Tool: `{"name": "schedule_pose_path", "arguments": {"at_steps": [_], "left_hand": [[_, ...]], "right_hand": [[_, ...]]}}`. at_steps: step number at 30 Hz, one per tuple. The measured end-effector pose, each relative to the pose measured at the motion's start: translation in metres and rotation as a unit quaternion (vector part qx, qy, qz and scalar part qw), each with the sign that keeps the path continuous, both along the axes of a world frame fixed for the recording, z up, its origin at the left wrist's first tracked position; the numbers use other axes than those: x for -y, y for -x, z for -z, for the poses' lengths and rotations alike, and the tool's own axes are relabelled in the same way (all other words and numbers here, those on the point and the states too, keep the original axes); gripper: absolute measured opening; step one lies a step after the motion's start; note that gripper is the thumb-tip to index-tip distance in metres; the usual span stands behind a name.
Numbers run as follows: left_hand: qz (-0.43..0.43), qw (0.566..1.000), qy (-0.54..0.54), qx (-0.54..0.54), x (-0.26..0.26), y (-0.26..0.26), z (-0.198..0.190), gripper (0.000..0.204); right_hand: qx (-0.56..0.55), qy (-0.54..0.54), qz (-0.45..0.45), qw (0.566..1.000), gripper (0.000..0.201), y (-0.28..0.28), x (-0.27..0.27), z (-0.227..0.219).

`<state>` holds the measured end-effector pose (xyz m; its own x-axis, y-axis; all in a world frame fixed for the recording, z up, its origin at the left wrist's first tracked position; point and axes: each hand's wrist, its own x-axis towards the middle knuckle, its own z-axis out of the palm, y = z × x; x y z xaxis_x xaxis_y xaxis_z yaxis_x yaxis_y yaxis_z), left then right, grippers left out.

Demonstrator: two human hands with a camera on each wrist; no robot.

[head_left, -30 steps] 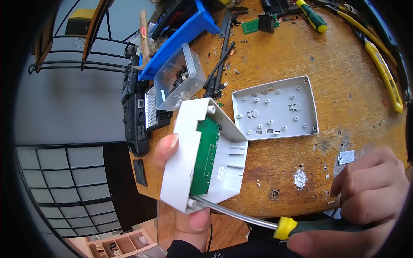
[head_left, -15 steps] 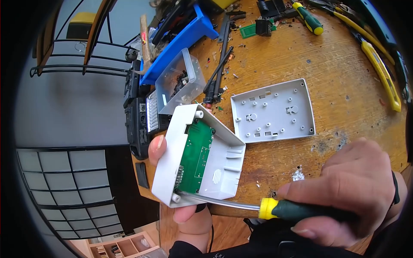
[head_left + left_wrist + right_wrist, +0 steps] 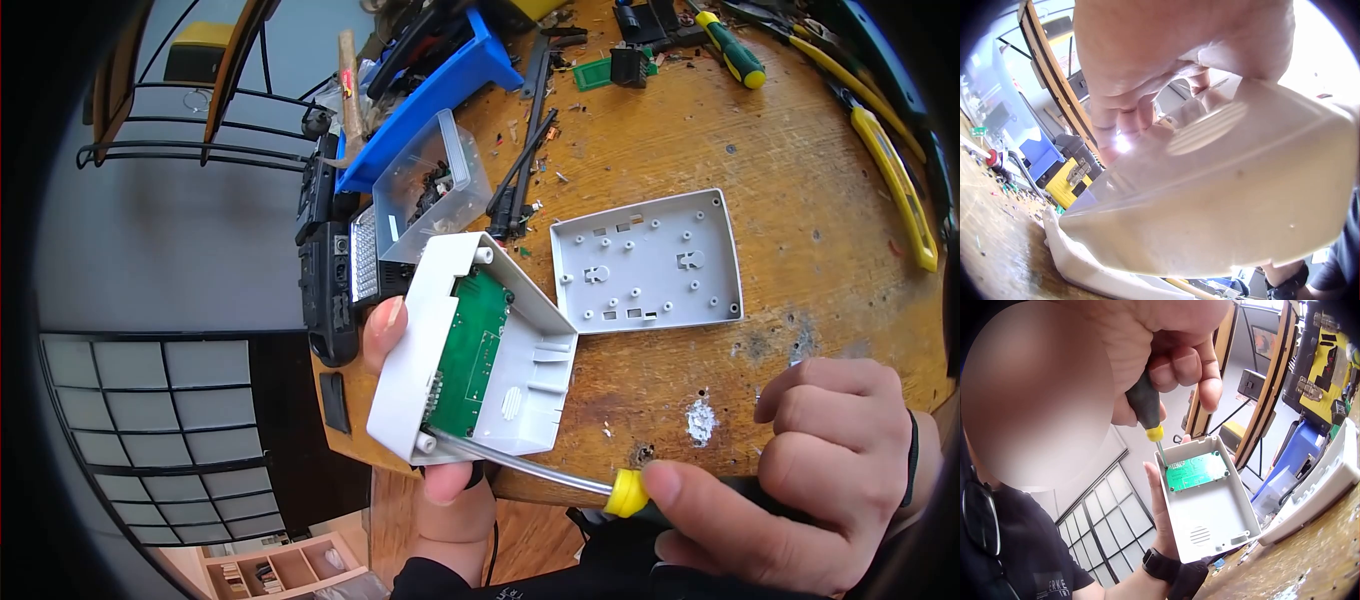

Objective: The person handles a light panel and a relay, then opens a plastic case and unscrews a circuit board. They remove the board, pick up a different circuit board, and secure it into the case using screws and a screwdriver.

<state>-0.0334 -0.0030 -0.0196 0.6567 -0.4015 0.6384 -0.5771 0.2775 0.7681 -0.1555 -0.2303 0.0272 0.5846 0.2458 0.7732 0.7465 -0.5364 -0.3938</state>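
Note:
In the head view my left hand (image 3: 385, 335) grips a white plastic housing (image 3: 408, 375) from beneath, its open side tilted up. Inside lies a green circuit board (image 3: 470, 350), with a row of solder pins along its lower left edge. My right hand (image 3: 830, 460) holds a screwdriver (image 3: 627, 493) by its dark handle, thumb near the yellow collar. The steel shaft slants into the housing, its tip at the board's corner beside a corner post, as the right wrist view also shows. From the left wrist, the housing's outside with a slotted grille (image 3: 1207, 129) fills the view.
The matching white cover (image 3: 648, 265) lies inside-up behind the housing. A clear plastic box (image 3: 430, 190) and blue bin (image 3: 430, 105) stand at the back left. A second screwdriver (image 3: 730, 50) and a yellow utility knife (image 3: 893, 185) lie farther right. White crumbs (image 3: 702, 422) dot the wooden bench.
The right hand swung inward over the handle, then back outward, its grip shifting. The screwdriver's tip stays near the same board corner. The housing tilted slightly, then returned partway.

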Motion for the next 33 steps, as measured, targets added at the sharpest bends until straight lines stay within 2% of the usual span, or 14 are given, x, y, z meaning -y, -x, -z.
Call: {"name": "schedule_pose_path", "arguments": {"at_steps": [3, 5, 6, 9, 12, 14, 15, 17, 20, 23, 25, 28, 30, 33], "left_hand": [[-0.029, 0.999, -0.011, 0.018, 0.0, 0.001, 0.0, 0.116], [-0.094, 0.991, -0.091, 0.004, -0.003, 0.005, -0.003, 0.115], [-0.09, 0.992, -0.087, -0.005, -0.004, 0.004, -0.003, 0.114], [-0.079, 0.992, -0.096, -0.01, -0.008, 0.004, -0.006, 0.114], [-0.084, 0.991, -0.105, -0.02, -0.006, 0.008, -0.007, 0.114], [-0.097, 0.99, -0.101, -0.032, -0.004, 0.007, -0.006, 0.114], [-0.06, 0.995, -0.072, -0.016, -0.003, 0.002, -0.002, 0.114], [-0.025, 0.999, -0.04, 0.0, 0.001, 0.003, -0.002, 0.113], [-0.135, 0.988, -0.056, -0.044, 0.008, 0.011, -0.008, 0.111], [-0.027, 0.986, 0.029, -0.161, 0.002, 0.003, -0.013, 0.105], [0.05, 0.97, 0.068, -0.227, -0.002, -0.001, -0.018, 0.1], [0.123, 0.942, 0.12, -0.29, -0.008, -0.001, -0.018, 0.094], [0.152, 0.921, 0.122, -0.337, -0.009, 0.0, -0.019, 0.112], [0.133, 0.911, 0.1, -0.378, -0.01, 0.002, -0.025, 0.124]], "right_hand": [[-0.046, -0.005, -0.022, 0.999, 0.046, 0.004, 0.0, 0.012], [0.033, -0.001, 0.001, 0.999, 0.047, 0.002, -0.003, 0.02], [0.06, 0.001, 0.01, 0.998, 0.047, 0.001, -0.003, 0.019], [0.025, 0.036, -0.004, 0.999, 0.049, 0.0, -0.001, 0.007], [0.044, -0.092, -0.036, 0.994, 0.045, -0.004, -0.004, 0.003], [0.013, 0.048, 0.01, 0.999, 0.041, 0.005, 0.0, -0.009], [0.005, 0.096, 0.024, 0.995, 0.04, 0.007, 0.001, -0.011], [0.009, 0.092, 0.056, 0.994, 0.033, 0.006, 0.001, 0.001], [0.009, 0.07, 0.052, 0.996, 0.031, 0.003, 0.007, 0.013], [-0.052, -0.014, 0.084, 0.995, 0.033, 0.01, 0.008, 0.017], [-0.112, -0.021, 0.08, 0.99, 0.036, 0.006, 0.021, 0.016], [-0.158, -0.093, 0.155, 0.971, 0.042, -0.002, 0.028, 0.021], [-0.17, -0.181, 0.203, 0.947, 0.042, -0.012, 0.028, 0.031], [-0.218, -0.304, 0.173, 0.911, 0.041, -0.021, 0.026, 0.042]]}}
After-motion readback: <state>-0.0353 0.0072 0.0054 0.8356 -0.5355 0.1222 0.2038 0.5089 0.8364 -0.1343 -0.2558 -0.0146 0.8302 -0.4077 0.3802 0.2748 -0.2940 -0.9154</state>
